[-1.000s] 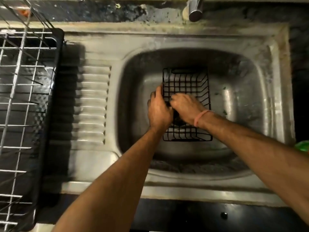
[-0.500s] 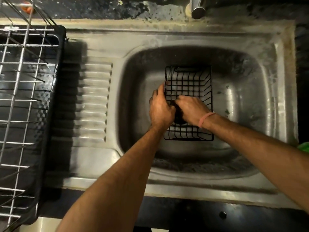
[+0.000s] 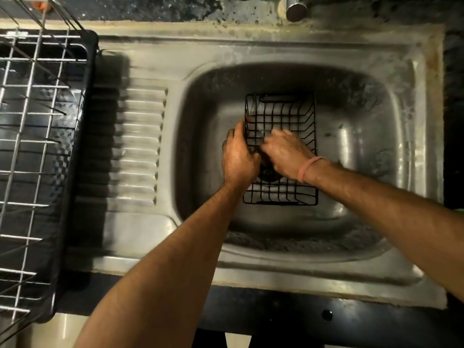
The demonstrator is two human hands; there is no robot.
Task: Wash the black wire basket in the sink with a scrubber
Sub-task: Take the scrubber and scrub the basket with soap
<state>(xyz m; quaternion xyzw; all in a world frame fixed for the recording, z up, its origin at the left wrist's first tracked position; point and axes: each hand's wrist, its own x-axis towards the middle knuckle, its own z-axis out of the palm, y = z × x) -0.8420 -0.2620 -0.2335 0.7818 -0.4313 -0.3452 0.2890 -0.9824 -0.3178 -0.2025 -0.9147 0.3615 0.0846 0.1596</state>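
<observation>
A black wire basket (image 3: 288, 114) lies in the steel sink (image 3: 364, 151), long side running away from me. My left hand (image 3: 238, 156) grips the basket's left rim, fingers curled over the wire. My right hand (image 3: 286, 151) reaches inside the basket from the right, a pink band on its wrist, and presses down on the wire floor. A dark scrubber (image 3: 267, 168) shows only as a dark patch under my right palm; most of it is hidden, so I cannot tell the grip.
A tap spout (image 3: 296, 6) hangs over the sink's back edge. The ribbed drainboard (image 3: 140, 146) lies left of the bowl. A metal dish rack in a black tray (image 3: 42, 146) stands at the far left. A green object (image 3: 460, 209) peeks in at the right edge.
My right hand has slid a little farther along the basket floor, away from me. My left hand keeps its hold on the left rim. The basket has stayed in place.
</observation>
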